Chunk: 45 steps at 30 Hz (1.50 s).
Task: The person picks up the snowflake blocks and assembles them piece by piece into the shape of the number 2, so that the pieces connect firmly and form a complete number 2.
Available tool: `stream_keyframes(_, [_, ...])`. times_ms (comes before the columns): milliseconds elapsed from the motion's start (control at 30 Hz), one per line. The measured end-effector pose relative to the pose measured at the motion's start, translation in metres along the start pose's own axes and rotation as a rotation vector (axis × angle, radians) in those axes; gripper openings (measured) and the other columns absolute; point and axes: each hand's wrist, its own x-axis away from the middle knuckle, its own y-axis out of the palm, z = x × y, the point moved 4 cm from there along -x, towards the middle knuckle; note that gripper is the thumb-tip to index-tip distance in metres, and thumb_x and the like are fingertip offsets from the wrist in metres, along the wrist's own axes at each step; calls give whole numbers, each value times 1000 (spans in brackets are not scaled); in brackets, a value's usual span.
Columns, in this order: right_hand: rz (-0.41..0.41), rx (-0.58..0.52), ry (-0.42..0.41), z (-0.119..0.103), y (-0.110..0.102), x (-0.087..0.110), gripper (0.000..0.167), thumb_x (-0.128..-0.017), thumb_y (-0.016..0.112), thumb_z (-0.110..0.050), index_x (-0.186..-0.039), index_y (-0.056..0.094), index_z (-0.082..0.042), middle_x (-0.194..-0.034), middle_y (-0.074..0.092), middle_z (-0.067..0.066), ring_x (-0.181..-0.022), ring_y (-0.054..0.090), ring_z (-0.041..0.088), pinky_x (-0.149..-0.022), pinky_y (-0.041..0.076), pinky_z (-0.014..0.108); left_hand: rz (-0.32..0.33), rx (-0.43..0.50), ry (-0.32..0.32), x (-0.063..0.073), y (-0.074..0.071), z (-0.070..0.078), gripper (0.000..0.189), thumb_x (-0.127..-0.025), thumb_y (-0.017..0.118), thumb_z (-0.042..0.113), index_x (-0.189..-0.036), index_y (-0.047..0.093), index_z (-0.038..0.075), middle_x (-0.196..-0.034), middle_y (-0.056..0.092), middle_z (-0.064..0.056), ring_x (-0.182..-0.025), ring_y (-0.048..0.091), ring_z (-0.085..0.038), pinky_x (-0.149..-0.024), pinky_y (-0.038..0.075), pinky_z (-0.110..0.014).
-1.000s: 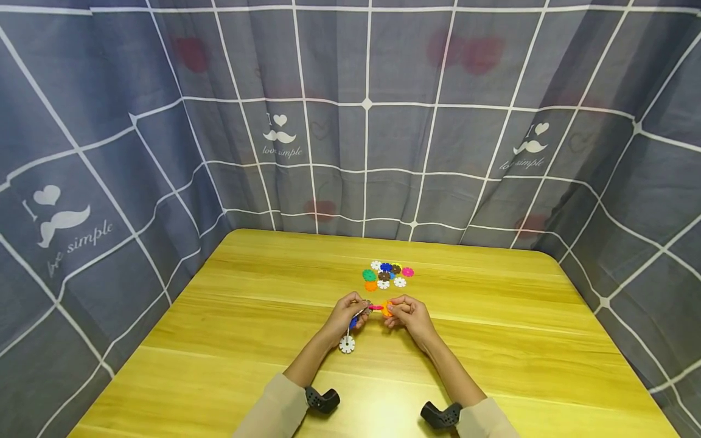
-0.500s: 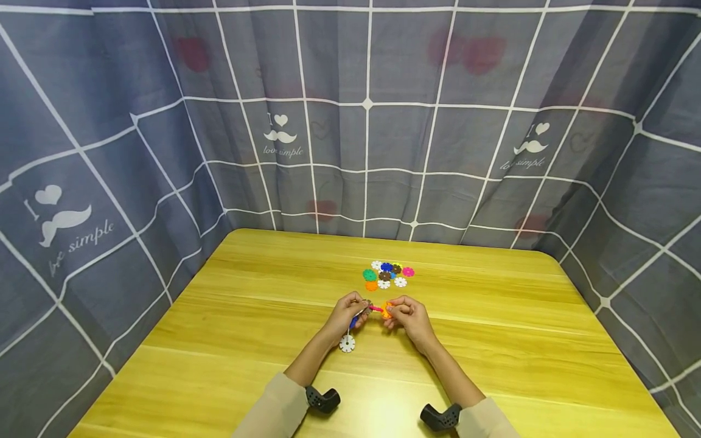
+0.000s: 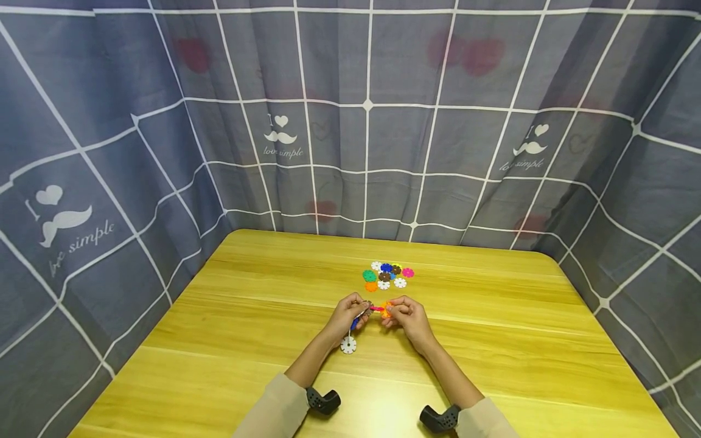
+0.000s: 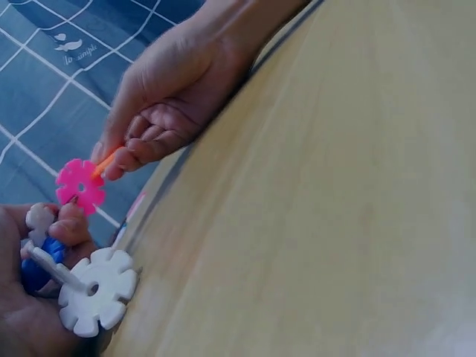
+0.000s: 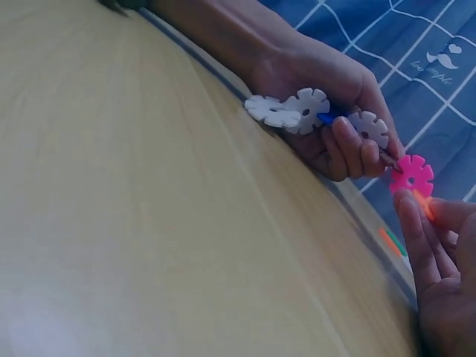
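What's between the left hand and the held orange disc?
The right wrist view shows a pink disc, and a thin brown piece nearer the left hand.

"Where is the disc pile [image 3: 384, 276] placed?"

"It is laid on the table [image 3: 246, 316]; behind it a curtain [image 3: 394, 140] is hung."

"And before it?"

"A disc chain [image 5: 416, 169] is held there. Toward the pile's front left it is gripped by the left hand [image 3: 346, 313]; toward the front right, its end disc [image 5: 424, 204] is pinched by the right hand [image 3: 413, 317]."
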Motion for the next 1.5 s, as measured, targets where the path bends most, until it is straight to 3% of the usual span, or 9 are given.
stream_keyframes(267, [-16, -15, 1, 13, -8, -6, 24, -90, 54, 4, -105, 45, 20, -74, 67, 14, -60, 65, 18, -58, 55, 31, -14, 5, 13, -3, 0, -2, 16, -96, 44, 1, -80, 43, 1, -64, 53, -5, -47, 44, -9, -46, 37, -18])
stream_keyframes(567, [66, -6, -19, 18, -9, -6, 34, -88, 62, -10, -109, 51, 15, -70, 66, 7, -60, 63, 17, -56, 53, 27, -11, 112, -4, -10, -6, -23, 17, -97, 45, 8, -81, 43, 3, -67, 54, -5, -50, 49, -8, -48, 43, -18])
stream_keyframes(733, [152, -40, -64, 15, -11, -6, 35, -88, 62, -10, -110, 54, 15, -74, 66, 6, -60, 63, 18, -58, 54, 27, -73, 86, -36, -13, -4, -26, 20, -97, 49, 20, -91, 47, 2, -76, 61, -9, -58, 60, -13, -57, 52, -25])
stream_keyframes(833, [143, 2, -91, 11, -9, -7, 29, -87, 62, -7, -108, 57, 14, -78, 66, 10, -63, 62, 18, -59, 53, 28, -128, 60, -86, -14, -4, -27, 29, -97, 46, 30, -100, 47, 1, -81, 64, -11, -64, 63, -17, -61, 53, -27])
stream_keyframes(1000, [125, 275, -188, -7, 3, -5, 18, -87, 63, -5, -99, 65, 8, -85, 66, 18, -69, 60, 24, -58, 52, 34, -166, 13, -122, -14, -2, -25, 34, -96, 48, 31, -107, 47, -2, -78, 63, -10, -61, 60, -16, -57, 50, -24])
stream_keyframes(1100, [225, 588, -306, -6, -4, -12, 16, -87, 64, -10, -98, 69, 0, -83, 66, 10, -68, 56, 21, -57, 49, 31, -139, 23, -110, -14, -3, -26, 26, -96, 50, 22, -104, 50, -3, -75, 62, -9, -57, 58, -13, -55, 49, -23])
stream_keyframes(1267, [348, 1114, -324, 5, -32, -29, 32, -86, 66, -17, -115, 64, -4, -98, 60, 14, -84, 48, 26, -70, 41, 35, -125, 72, -93, -16, -4, -26, 18, -96, 49, 18, -98, 52, 0, -73, 61, -8, -55, 55, -10, -53, 48, -20])
stream_keyframes(1367, [330, 1217, -296, 6, -37, -32, 30, -85, 67, -21, -111, 67, -6, -107, 55, 18, -90, 45, 31, -75, 37, 40, -119, 75, -103, -15, -5, -25, 19, -97, 48, 21, -95, 52, 2, -72, 60, -6, -54, 54, -9, -51, 46, -19])
stream_keyframes(1500, [334, 1229, -288, 7, -35, -32, 31, -84, 69, -26, -108, 68, -7, -107, 55, 16, -93, 44, 31, -78, 36, 42, -99, 73, -105, -14, -8, -25, 18, -97, 46, 21, -93, 51, 4, -70, 60, -4, -52, 52, -6, -49, 44, -17])
